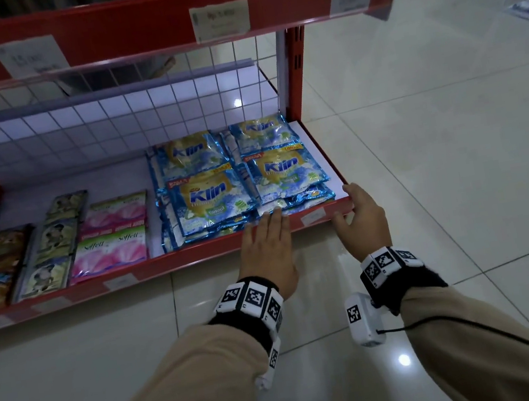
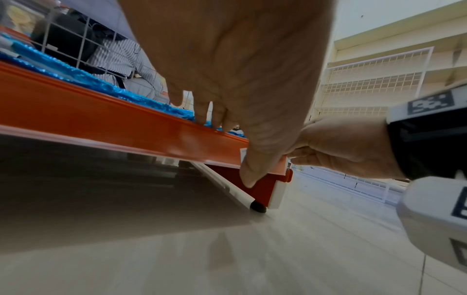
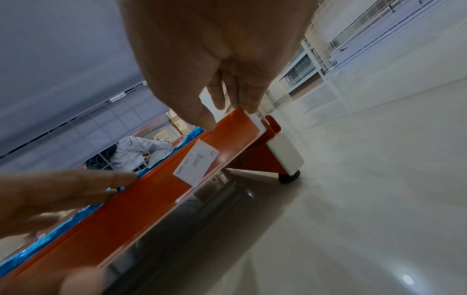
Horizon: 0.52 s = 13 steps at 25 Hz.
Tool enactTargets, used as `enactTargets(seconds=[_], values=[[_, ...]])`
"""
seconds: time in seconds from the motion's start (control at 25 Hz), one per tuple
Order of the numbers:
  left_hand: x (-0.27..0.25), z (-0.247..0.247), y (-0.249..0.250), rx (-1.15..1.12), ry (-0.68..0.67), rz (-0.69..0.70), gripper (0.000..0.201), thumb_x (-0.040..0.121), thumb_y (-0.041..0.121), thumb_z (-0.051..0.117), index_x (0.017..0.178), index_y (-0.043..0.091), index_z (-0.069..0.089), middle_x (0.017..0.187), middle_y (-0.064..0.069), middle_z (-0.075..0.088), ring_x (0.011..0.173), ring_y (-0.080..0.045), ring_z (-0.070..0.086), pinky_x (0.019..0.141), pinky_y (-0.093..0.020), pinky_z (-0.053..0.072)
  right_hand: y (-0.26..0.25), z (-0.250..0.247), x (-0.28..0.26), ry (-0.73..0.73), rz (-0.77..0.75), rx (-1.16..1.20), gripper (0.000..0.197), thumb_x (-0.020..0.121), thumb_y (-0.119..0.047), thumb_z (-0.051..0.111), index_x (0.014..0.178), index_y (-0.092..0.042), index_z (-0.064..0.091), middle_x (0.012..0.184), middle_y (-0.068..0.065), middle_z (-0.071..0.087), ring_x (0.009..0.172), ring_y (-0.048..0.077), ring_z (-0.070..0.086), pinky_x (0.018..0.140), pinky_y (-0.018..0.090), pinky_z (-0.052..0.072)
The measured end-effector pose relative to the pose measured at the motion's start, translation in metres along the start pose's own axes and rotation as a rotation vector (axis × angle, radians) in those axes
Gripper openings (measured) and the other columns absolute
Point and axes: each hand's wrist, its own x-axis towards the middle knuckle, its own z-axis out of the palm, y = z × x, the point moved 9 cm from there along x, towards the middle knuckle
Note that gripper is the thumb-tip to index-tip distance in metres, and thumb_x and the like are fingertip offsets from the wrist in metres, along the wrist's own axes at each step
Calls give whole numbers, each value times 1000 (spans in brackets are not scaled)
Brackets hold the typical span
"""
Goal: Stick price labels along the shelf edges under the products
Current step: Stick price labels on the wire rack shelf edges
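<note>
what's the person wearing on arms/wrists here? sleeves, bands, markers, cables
Both arms wear tan long sleeves. Each wrist has a black band ringed with white blocks printed with black square fiducial markers. A white camera box with its own marker hangs under the right wrist, and a black cable trails from it along the sleeve. Hands are bare.

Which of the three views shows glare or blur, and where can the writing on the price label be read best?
Head view: dim, lamp glare on the floor tiles, price label too blurred to read. Left wrist view: the label is mostly hidden behind the left hand. Right wrist view: strongly tilted, label sharpest, digits partly legible.
</note>
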Motion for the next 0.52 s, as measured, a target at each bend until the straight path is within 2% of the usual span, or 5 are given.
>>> enactTargets(seconds=[0.08,0.16,0.24,0.32,0.52], values=[[-1,2,0,10,5,4,86,90,42,49,152,10,-1,161,-7,-6,147,-26,1,119,-48,3,2,3,-9,13,-3,13,57,85,-10,61,139,-7,43,148,12,41,132,26,43,104,30,35],[-1,4,0,8,4,4,87,90,43,49,152,10,-2,160,-8,-8,147,-27,-1,119,-49,2,2,4,-17,33,-18,40,61,85,-9,61,142,-5,38,149,13,38,136,25,38,107,29,30],[-1,6,2,2,3,1,88,90,43,50,152,9,-3,160,-8,-9,147,-27,-2,119,-49,3,2,1,-24,55,-48,69,59,84,-6,62,139,-5,42,143,14,44,133,26,40,108,35,36],[-3,6,2,-19,13,-17,89,89,41,52,152,9,-2,160,-9,-5,146,-29,1,118,-48,6,-2,-4,-24,62,-96,54,52,81,-5,62,131,-8,50,130,12,53,122,26,46,100,38,43],[-2,1,4,-15,49,-33,89,86,39,56,151,8,4,156,-11,8,142,-31,11,115,-47,15,-15,-2,-12,-38,-222,-362,40,75,-14,66,115,-12,61,116,10,57,111,32,47,86,43,42]])
